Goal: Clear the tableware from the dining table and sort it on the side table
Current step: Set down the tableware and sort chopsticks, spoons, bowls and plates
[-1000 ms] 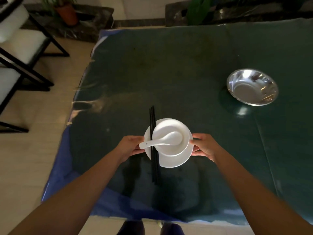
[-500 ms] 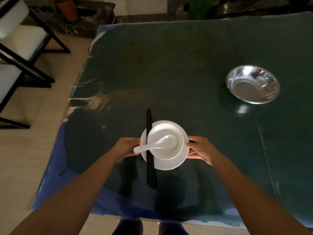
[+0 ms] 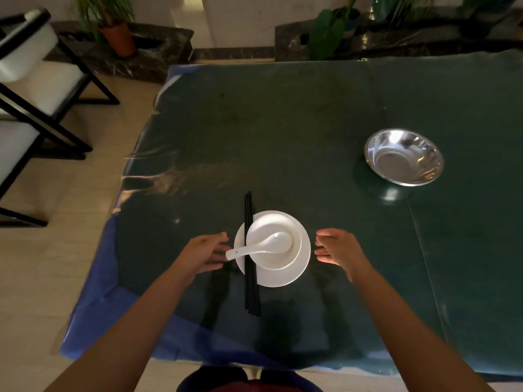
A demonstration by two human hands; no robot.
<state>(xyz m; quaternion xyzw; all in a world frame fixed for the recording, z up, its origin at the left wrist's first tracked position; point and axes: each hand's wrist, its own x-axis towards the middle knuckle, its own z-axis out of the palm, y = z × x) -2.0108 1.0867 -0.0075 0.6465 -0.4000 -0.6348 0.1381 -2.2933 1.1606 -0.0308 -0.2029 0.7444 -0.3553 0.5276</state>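
Fingers straight beside white plate, bowl, spoon, no writing

The white plate is lying largely hidden under the white bowl and the black chopsticks. The left hand is showing blurred fingertips, perhaps touching the spoon handle. The table is running past the right edge.

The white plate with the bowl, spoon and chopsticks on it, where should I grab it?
Probably grip the white plate at its bare rim, left and right together. Bowl and chopsticks ride loose, so keep it level. The spoon handle overhangs the left rim; slide the fingers under it.
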